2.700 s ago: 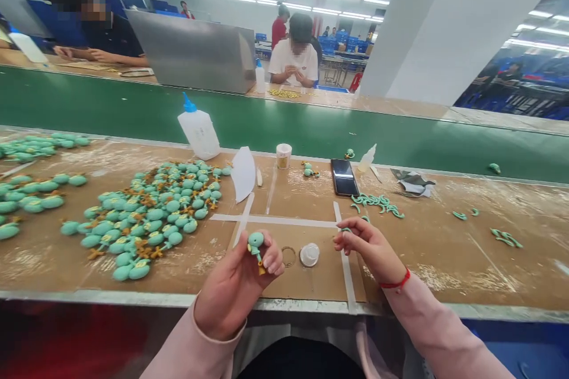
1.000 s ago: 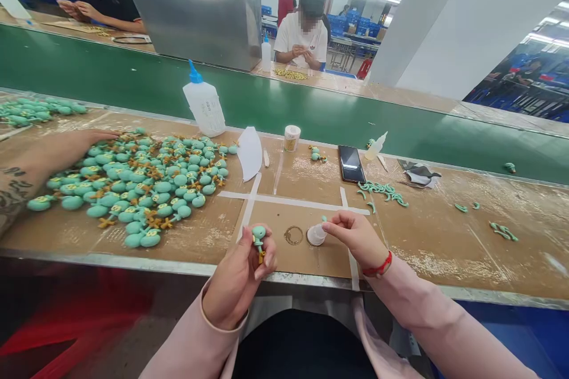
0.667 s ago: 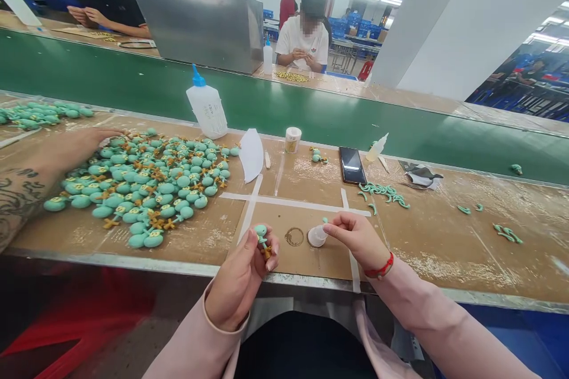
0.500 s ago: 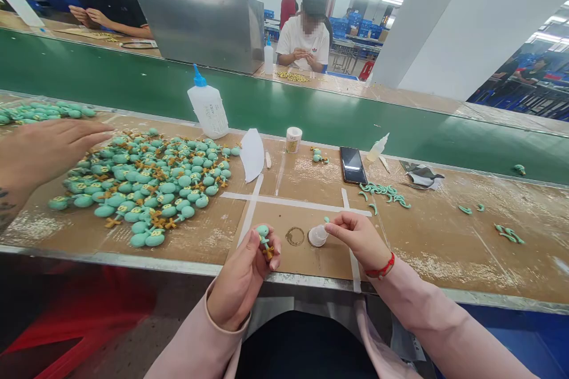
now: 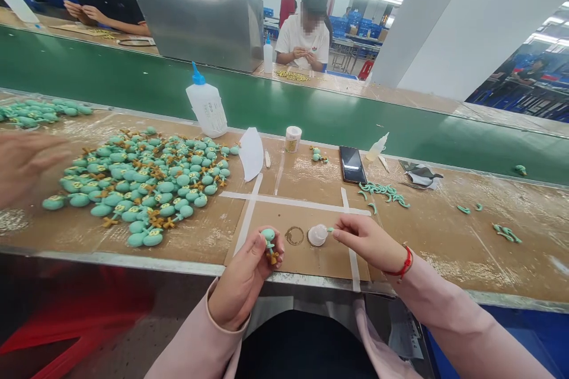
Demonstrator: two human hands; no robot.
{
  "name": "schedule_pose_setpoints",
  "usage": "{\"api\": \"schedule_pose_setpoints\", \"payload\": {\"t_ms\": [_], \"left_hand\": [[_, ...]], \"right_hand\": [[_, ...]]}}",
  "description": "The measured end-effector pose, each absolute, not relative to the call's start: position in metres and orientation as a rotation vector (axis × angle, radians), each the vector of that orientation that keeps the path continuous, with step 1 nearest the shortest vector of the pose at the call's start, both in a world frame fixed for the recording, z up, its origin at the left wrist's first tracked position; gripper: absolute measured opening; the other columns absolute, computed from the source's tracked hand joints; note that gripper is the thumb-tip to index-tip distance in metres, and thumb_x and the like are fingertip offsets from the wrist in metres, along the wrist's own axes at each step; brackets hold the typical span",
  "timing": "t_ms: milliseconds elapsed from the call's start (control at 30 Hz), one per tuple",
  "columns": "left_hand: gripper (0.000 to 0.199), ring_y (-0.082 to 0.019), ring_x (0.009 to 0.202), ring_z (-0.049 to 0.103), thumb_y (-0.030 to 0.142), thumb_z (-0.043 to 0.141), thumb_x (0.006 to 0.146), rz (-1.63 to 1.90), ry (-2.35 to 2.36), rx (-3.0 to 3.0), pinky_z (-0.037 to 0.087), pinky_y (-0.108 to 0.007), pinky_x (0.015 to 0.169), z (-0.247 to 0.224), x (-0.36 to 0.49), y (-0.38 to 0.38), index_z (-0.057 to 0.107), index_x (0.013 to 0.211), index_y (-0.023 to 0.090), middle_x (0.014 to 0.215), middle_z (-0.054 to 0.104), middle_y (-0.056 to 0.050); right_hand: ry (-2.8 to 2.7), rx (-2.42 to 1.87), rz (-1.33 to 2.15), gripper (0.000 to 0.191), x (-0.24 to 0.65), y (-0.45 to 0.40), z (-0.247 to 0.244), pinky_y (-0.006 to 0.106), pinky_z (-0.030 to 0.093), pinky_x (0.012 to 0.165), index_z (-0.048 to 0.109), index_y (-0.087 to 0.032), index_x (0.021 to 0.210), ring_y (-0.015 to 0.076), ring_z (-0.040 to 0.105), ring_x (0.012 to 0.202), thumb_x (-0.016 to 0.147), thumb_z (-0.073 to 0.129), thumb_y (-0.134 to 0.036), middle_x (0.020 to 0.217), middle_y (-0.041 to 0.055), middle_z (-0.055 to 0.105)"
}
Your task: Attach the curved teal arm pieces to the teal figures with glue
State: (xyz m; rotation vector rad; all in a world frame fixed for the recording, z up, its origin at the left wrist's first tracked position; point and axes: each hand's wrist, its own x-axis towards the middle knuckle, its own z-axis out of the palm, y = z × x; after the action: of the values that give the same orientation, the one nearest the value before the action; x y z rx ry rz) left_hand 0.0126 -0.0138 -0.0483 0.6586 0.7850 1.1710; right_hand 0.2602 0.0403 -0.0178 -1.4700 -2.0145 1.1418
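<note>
Mint-green, orange-footed figurine (image 5: 268, 235) sits gripped by the left hand (image 5: 248, 277), left of the small round white pot (image 5: 316, 235), head seemingly exposed for access; the right hand (image 5: 368, 241) pinches a slim green piece (image 5: 330, 230) beside it.

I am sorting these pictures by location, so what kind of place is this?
Probably a factory workshop: a long green strip, perhaps a conveyor, runs between worktables, many similar green figures lie piled, and a person in white works opposite.

open brown cardboard (image 5: 429, 222) leaves room past the right hand (image 5: 371, 243); a small white cup (image 5: 317, 235) stands between it and the left hand (image 5: 249, 275), and a green figurine heap (image 5: 165, 188) blocks leftward passage.
</note>
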Motion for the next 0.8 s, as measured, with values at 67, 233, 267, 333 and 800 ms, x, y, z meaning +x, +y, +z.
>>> {"api": "schedule_pose_setpoints", "payload": {"t_ms": [67,233,267,333,800], "left_hand": [[0.025,-0.014,0.073,0.046,0.043,0.054,0.093,1.163,0.788,0.662,0.041,-0.026,0.068,-0.049,0.013,-0.014,0.063,0.092,0.019,0.084,0.055,-0.004],[0.027,-0.014,0.071,0.045,0.045,0.060,0.089,1.172,0.811,0.665,0.041,-0.026,0.066,-0.052,0.012,-0.015,0.065,0.092,0.019,0.084,0.056,-0.004],[0.028,-0.013,0.070,0.045,0.046,0.062,0.088,1.179,0.819,0.665,0.040,-0.025,0.065,-0.052,0.011,-0.016,0.066,0.093,0.019,0.082,0.056,-0.003],[0.031,-0.013,0.067,0.045,0.048,0.064,0.086,1.195,0.839,0.663,0.039,-0.024,0.062,-0.054,0.011,-0.017,0.067,0.095,0.019,0.078,0.057,-0.003],[0.043,-0.009,0.054,0.051,0.049,0.078,0.072,1.159,0.943,0.631,0.038,-0.020,0.051,-0.044,0.013,-0.014,0.068,0.100,0.018,0.070,0.065,-0.002]], "right_hand": [[-2.063,-1.495,1.116,0.021,0.260,0.041,-0.020,0.027,0.029,0.057,0.053,-0.019,0.069,0.0125,0.040,0.059,0.084,0.055,-0.033,0.060,-0.0033,0.047],[-2.097,-1.483,1.041,0.021,0.256,0.042,-0.022,0.026,0.029,0.056,0.053,-0.019,0.066,0.0123,0.040,0.058,0.083,0.056,-0.031,0.059,-0.0034,0.048],[-2.097,-1.484,1.033,0.021,0.255,0.042,-0.022,0.026,0.028,0.056,0.052,-0.019,0.066,0.0122,0.040,0.058,0.083,0.056,-0.030,0.058,-0.0035,0.047],[-2.099,-1.488,1.027,0.021,0.255,0.043,-0.021,0.026,0.028,0.056,0.052,-0.019,0.066,0.0120,0.039,0.058,0.083,0.056,-0.030,0.058,-0.0037,0.047],[-1.776,-1.327,1.375,0.033,0.258,0.044,-0.016,0.027,0.032,0.060,0.056,-0.019,0.069,0.0122,0.040,0.062,0.082,0.064,-0.047,0.064,-0.0027,0.047]]}}
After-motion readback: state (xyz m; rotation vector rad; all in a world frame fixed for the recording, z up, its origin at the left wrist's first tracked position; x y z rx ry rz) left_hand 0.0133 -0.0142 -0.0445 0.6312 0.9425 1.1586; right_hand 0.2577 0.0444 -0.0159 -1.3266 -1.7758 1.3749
